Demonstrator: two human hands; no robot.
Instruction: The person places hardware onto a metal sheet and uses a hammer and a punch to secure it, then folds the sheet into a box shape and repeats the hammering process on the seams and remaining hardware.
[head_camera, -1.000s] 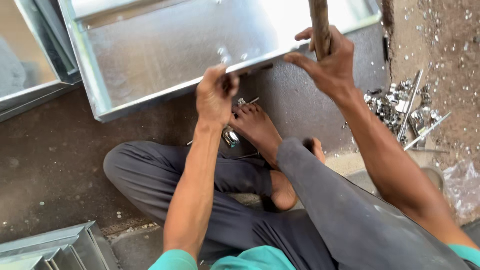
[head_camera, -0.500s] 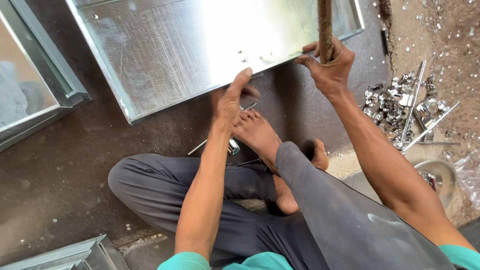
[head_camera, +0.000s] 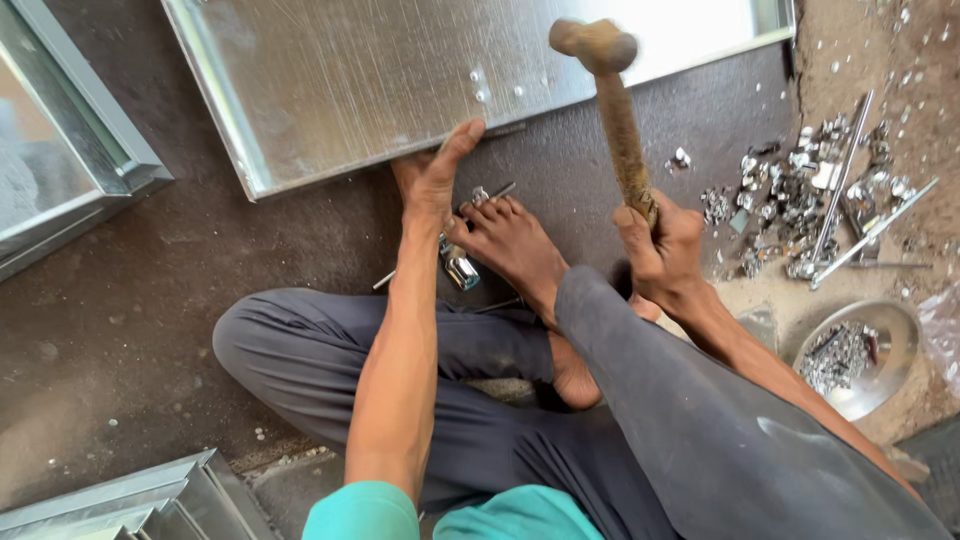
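I sit cross-legged on the floor. My right hand (head_camera: 662, 250) is shut on the wooden handle of a hammer (head_camera: 612, 100), whose head points up over a large galvanised sheet-metal tray (head_camera: 330, 90). My left hand (head_camera: 432, 175) rests by the tray's near edge, thumb stretched toward the rim, fingers down on the floor. My bare foot (head_camera: 515, 245) lies just right of that hand, next to a small shiny metal piece (head_camera: 460, 268).
Another sheet-metal frame (head_camera: 70, 150) lies at the left. Folded metal sections (head_camera: 130, 505) sit at the bottom left. Scattered metal scraps and rods (head_camera: 820, 200) cover the sandy ground on the right, beside a steel bowl (head_camera: 880, 350) with small fasteners.
My right hand has drawn back toward me and the hammer head now shows above the tray. My left hand slid lower along the tray's edge. The view shifted.
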